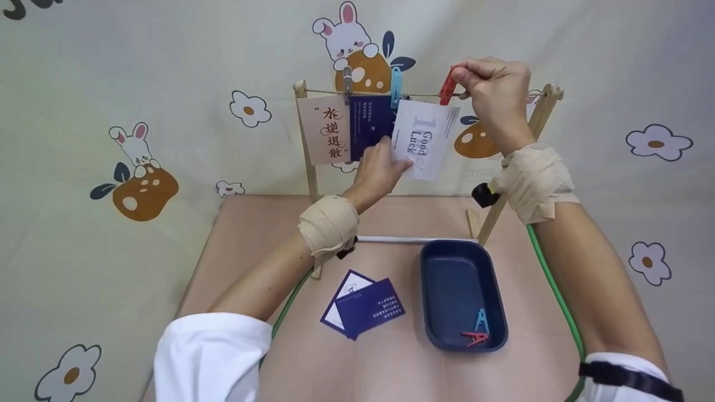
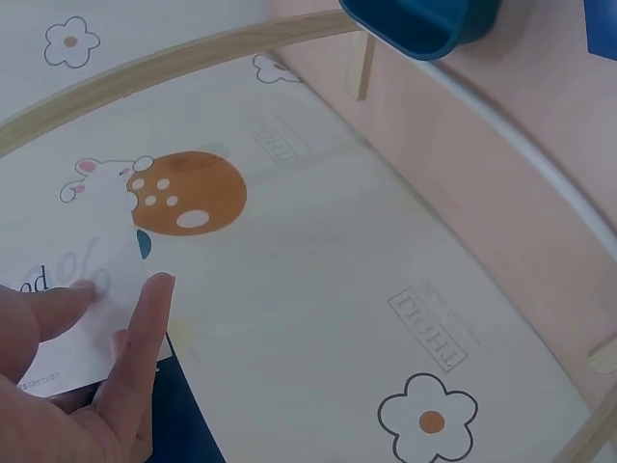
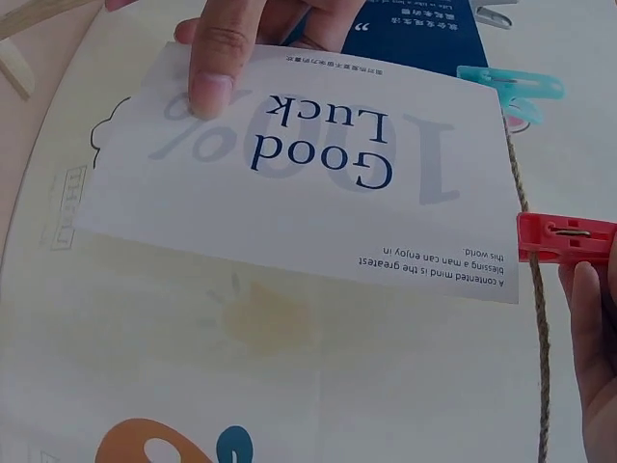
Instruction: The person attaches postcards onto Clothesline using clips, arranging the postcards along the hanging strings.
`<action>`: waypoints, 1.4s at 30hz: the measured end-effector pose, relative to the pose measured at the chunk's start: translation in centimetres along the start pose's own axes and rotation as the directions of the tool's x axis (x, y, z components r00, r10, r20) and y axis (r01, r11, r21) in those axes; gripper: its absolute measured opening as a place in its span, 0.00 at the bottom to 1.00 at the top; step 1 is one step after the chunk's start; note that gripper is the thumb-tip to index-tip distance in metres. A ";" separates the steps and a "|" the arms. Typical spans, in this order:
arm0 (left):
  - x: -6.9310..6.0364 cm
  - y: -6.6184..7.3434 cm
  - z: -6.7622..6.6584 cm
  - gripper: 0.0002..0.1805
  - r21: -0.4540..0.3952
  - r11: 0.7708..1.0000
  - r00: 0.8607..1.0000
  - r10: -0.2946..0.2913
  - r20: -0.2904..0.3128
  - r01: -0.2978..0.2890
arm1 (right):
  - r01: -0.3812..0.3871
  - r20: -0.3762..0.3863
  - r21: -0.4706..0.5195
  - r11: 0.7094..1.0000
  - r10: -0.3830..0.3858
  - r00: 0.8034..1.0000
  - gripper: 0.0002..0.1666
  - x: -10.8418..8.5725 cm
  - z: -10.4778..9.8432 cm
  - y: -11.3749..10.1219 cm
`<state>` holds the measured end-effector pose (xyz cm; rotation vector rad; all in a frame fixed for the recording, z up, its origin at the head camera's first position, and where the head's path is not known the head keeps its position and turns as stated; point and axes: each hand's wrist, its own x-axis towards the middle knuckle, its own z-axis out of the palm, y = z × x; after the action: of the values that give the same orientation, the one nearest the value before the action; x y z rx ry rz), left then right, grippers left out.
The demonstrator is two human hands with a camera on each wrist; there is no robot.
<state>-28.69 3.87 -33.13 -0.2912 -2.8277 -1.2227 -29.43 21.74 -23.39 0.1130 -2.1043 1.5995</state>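
Note:
A white card printed "Good Luck" [image 1: 427, 139] hangs slightly tilted below the twine [image 3: 543, 367]. My left hand [image 1: 380, 170] pinches its lower left edge, with the thumb on the printed face, as the left wrist view also shows. My right hand [image 1: 500, 92] pinches a red clothespin [image 1: 447, 86] on the twine at the card's upper edge. In the right wrist view the clothespin's tip meets that edge; how far it bites the card I cannot tell. Left of it, a light blue clothespin [image 1: 396, 88] and a grey clip [image 1: 347, 86] sit above a dark blue card [image 1: 368, 120] and a cream card [image 1: 325, 134].
Wooden posts [image 1: 540, 114] hold up the twine. Below, a dark blue tray [image 1: 455, 279] contains a blue clothespin [image 1: 481, 321] and a red one [image 1: 476, 338]. Two overlapping cards [image 1: 368, 310] lie left of it on the pinkish table [image 1: 391, 368]. A patterned cloth [image 1: 184, 67] hangs behind.

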 end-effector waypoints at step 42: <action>0.1 -1.5 0.4 0.20 -0.113 0.993 0.999 -0.020 -0.032 0.017 | -0.092 0.193 -0.153 0.984 0.121 0.974 0.29 -1.4 0.7 0.6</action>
<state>-29.10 3.21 -34.49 -0.2476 -2.7449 -1.3801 -28.63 21.00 -24.65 0.1196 -2.4113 1.5473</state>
